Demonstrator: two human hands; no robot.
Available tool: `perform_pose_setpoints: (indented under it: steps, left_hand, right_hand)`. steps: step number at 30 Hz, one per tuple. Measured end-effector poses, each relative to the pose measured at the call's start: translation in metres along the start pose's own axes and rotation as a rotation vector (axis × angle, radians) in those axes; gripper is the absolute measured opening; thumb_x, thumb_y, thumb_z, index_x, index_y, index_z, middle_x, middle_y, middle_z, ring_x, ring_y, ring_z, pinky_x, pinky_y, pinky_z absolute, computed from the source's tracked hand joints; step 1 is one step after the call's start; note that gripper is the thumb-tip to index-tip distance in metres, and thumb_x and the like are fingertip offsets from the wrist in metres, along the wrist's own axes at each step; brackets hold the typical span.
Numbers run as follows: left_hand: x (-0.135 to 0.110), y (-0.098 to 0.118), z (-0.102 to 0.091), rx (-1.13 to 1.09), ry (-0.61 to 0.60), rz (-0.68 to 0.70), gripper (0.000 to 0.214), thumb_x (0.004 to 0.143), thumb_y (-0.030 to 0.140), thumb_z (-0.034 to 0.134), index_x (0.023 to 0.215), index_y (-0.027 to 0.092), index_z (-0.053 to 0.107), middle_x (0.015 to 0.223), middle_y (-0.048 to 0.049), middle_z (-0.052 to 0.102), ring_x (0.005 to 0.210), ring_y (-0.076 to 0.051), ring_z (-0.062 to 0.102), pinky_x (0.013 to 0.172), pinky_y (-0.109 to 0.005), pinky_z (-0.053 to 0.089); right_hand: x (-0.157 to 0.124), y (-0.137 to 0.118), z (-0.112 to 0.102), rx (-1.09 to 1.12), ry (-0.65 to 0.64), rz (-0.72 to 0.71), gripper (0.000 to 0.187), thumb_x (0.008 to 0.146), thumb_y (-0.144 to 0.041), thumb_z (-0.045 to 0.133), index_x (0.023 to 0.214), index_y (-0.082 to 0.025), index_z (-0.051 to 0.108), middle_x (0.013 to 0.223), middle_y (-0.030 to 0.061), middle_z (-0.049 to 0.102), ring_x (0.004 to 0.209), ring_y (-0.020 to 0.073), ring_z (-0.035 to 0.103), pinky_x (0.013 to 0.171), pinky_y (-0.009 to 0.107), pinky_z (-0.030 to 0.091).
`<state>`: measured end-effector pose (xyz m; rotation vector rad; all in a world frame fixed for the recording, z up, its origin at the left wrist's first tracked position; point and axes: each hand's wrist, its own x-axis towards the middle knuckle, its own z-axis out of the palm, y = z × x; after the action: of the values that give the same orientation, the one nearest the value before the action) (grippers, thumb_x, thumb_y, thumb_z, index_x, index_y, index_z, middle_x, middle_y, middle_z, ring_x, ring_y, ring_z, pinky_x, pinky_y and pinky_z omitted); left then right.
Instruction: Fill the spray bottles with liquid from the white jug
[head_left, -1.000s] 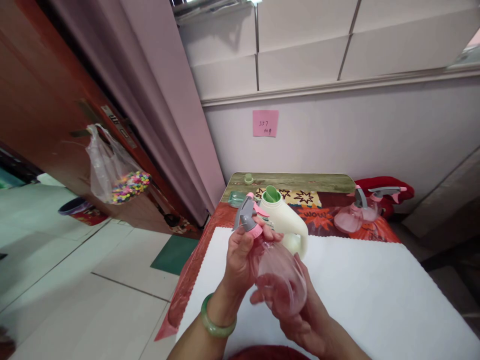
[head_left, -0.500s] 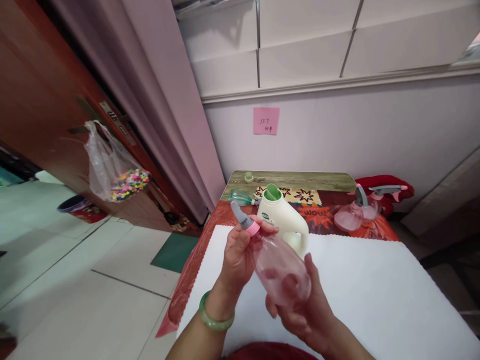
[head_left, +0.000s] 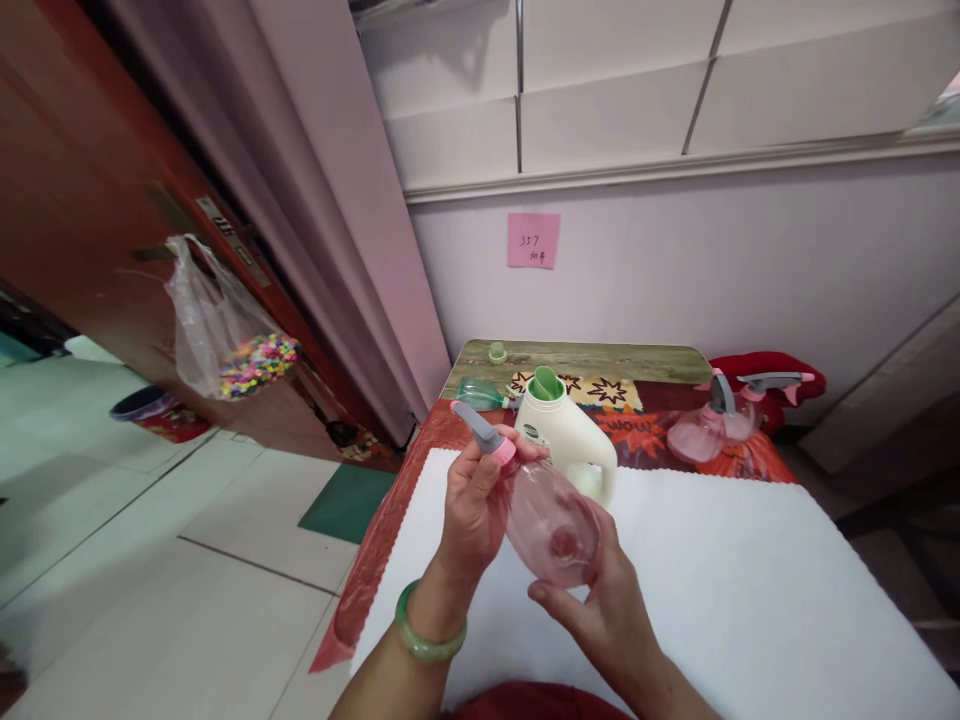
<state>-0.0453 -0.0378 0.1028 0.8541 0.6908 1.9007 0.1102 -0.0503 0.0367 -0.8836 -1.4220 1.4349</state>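
Observation:
A clear pink spray bottle point(head_left: 551, 520) with a pink collar and grey trigger head is held tilted over the white sheet point(head_left: 720, 570), its head toward the upper left. My left hand point(head_left: 476, 500), a green bangle on its wrist, is closed round the bottle's neck just below the collar. Around the base, my right hand point(head_left: 607, 600) curls its fingers behind the bottle, the thumb at the lower edge. Just beyond stands a cream jug point(head_left: 562, 435) with a handle and a green piece in its mouth.
Behind the jug lies a green transparent bottle point(head_left: 480, 394) near a small green cap point(head_left: 497, 351) on a wood-look board point(head_left: 600, 360). Two pink spray bottles point(head_left: 697, 435) stand at the back right by a red cloth point(head_left: 776, 365). A bag of colourful beads point(head_left: 259, 365) hangs from the door handle.
My right hand has shifted up and left along the bottle's base, its thumb now lower on it. The bottle has turned and tilted slightly, with its head moved left.

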Motion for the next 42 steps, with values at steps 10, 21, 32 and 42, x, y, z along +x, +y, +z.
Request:
perform_pose_setpoints:
  steps: [10, 21, 32, 42]
  left_hand:
    - [-0.004, -0.005, -0.004, -0.013, -0.002, -0.058, 0.031, 0.088, 0.046, 0.072, 0.105, 0.02, 0.072, 0.091, -0.0053, 0.072, 0.093, -0.025, 0.071, 0.099, -0.045, 0.052]
    - [-0.005, -0.003, 0.0, 0.05, 0.098, -0.06, 0.027, 0.088, 0.039, 0.074, 0.106, 0.019, 0.074, 0.095, -0.0062, 0.075, 0.094, -0.023, 0.072, 0.096, -0.04, 0.053]
    - [-0.004, -0.001, 0.002, -0.054, 0.045, -0.131, 0.028, 0.088, 0.039, 0.073, 0.106, 0.018, 0.072, 0.088, -0.0054, 0.072, 0.094, -0.024, 0.071, 0.098, -0.043, 0.052]
    - [-0.003, 0.001, 0.003, -0.056, 0.014, -0.139, 0.03, 0.088, 0.043, 0.073, 0.106, 0.018, 0.071, 0.086, -0.005, 0.068, 0.095, -0.025, 0.069, 0.098, -0.044, 0.052]
  right_hand:
    - [0.014, -0.013, -0.004, 0.799, -0.608, 0.981, 0.114, 0.071, -0.103, 0.019, 0.094, -0.005, 0.072, 0.072, 0.0178, 0.072, 0.039, 0.013, 0.059, 0.031, 0.018, 0.036]
    - [0.009, -0.009, -0.002, 0.058, -0.105, -0.016, 0.102, 0.057, -0.051, 0.095, 0.144, -0.025, 0.047, 0.137, 0.0139, 0.063, 0.123, 0.0354, 0.063, 0.106, 0.05, 0.051]
    - [0.007, 0.002, 0.004, 0.495, -0.31, 0.238, 0.097, 0.058, -0.055, 0.093, 0.14, -0.024, 0.051, 0.107, 0.0102, 0.071, 0.063, 0.0152, 0.062, 0.049, 0.028, 0.053]
    - [0.007, 0.006, 0.003, 0.478, -0.319, 0.213, 0.096, 0.058, -0.059, 0.091, 0.138, -0.022, 0.053, 0.102, 0.0088, 0.07, 0.058, 0.0136, 0.061, 0.047, 0.028, 0.054]
